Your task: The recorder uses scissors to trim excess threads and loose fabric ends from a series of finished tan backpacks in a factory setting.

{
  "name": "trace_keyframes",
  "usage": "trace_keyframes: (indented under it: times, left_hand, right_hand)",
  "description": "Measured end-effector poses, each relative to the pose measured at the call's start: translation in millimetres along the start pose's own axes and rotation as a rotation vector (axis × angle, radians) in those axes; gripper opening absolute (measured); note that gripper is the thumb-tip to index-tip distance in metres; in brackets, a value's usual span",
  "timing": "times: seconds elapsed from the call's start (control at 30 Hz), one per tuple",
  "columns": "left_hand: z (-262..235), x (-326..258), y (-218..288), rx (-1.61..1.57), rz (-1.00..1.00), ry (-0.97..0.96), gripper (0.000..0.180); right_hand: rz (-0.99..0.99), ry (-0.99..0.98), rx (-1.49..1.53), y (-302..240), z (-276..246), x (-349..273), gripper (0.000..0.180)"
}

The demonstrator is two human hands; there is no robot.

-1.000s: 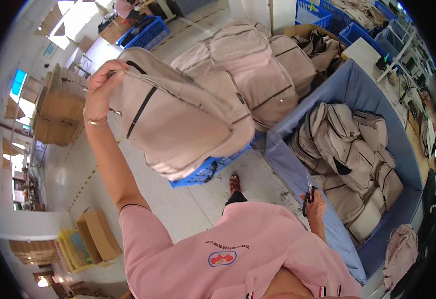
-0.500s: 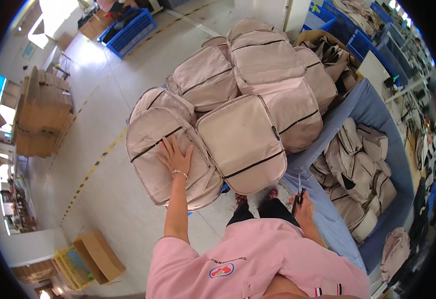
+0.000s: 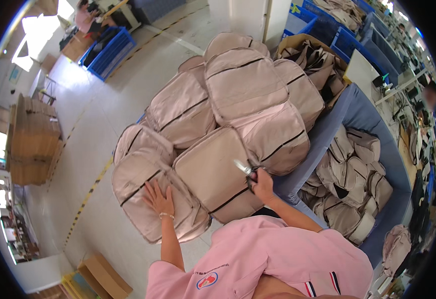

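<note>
A heap of beige padded bags with black zip lines [image 3: 238,94] rises in front of me. My left hand [image 3: 159,199] lies flat, fingers spread, on the nearest bag [image 3: 140,179] at the heap's lower left. My right hand [image 3: 262,185] is closed around small scissors [image 3: 244,168], the blades pointing up and left over the bag [image 3: 213,174] in the middle. I wear a pink shirt [image 3: 267,259].
A blue cloth-lined table [image 3: 357,117] at my right holds several more folded beige bags [image 3: 350,184]. Blue crates [image 3: 105,50] stand at the far left, stacked cardboard [image 3: 31,139] at the left, a cardboard box [image 3: 105,276] near my feet. Another person [image 3: 430,97] works at the far right.
My left hand set the lifted bag down on the heap and now rests flat on it. My right hand with the scissors rose from my side up to the middle bag.
</note>
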State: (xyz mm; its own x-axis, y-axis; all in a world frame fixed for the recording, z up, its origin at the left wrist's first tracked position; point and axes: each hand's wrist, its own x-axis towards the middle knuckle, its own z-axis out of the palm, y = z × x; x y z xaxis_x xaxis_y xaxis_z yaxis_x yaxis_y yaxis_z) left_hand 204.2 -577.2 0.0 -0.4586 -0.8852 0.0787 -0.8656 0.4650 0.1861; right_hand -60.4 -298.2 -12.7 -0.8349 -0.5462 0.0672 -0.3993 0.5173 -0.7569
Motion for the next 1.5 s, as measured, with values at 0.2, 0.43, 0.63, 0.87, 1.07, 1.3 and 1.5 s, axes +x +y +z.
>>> trace_keyframes:
  times: [0.2, 0.43, 0.63, 0.87, 1.07, 1.3, 1.5]
  left_hand:
    - [13, 4, 1, 0.096, 0.013, 0.081, 0.062]
    - [1, 67, 97, -0.219, 0.133, 0.409, 0.052]
    - [31, 172, 188, -0.31, 0.491, 0.019, 0.078]
    - [73, 220, 191, -0.173, 0.376, -0.18, 0.079]
    - [90, 230, 118, -0.026, 0.204, -0.311, 0.057]
    - [84, 223, 127, -0.016, 0.193, -0.348, 0.05]
    - [93, 228, 121, -0.104, 0.138, -0.308, 0.048]
  right_hand:
    - [-0.314, -0.28, -0.011, -22, 17, 27, 0.026]
    - [-0.201, -0.319, -0.008, 2, -10, 47, 0.03]
    - [0.198, 0.272, 0.134, -20, -60, 121, 0.038]
    - [0.16, 0.644, 0.007, 10, -48, 242, 0.038]
    - [0.17, 0.438, 0.708, -22, -70, 245, 0.029]
    - [0.202, 0.549, 0.556, 30, -148, 249, 0.03]
    - [0.343, 0.345, 0.424, 102, -150, 240, 0.031]
